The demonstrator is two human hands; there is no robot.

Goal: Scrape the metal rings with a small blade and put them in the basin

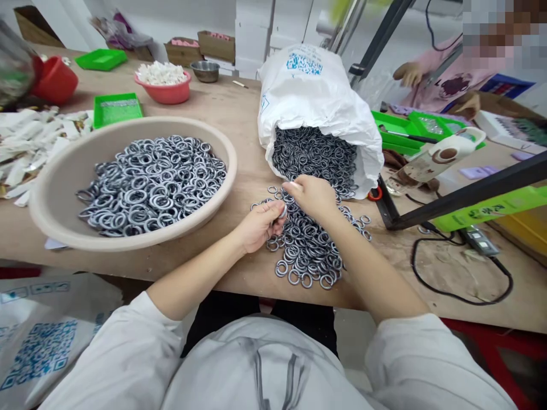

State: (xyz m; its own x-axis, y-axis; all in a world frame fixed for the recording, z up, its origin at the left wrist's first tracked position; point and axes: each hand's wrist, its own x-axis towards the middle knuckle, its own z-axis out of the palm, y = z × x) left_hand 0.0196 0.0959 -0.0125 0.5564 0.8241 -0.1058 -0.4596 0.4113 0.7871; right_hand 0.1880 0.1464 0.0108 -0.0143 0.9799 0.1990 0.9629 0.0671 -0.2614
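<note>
Between finger and thumb, my left hand pinches a small grey ring just left of the loose pile. My right hand is closed over the top of that pile of rings; whatever its fingers hold is hidden from me. Behind it, a white sack lies with its mouth towards me, and dark rings spill out onto the table. To the left stands a wide beige basin, with a large heap of the same grey rings inside.
A red bowl of white pieces and green trays stand at the back left. White strips lie at far left. On the right are a black metal frame, a cable and a bottle. Another person's hand shows behind.
</note>
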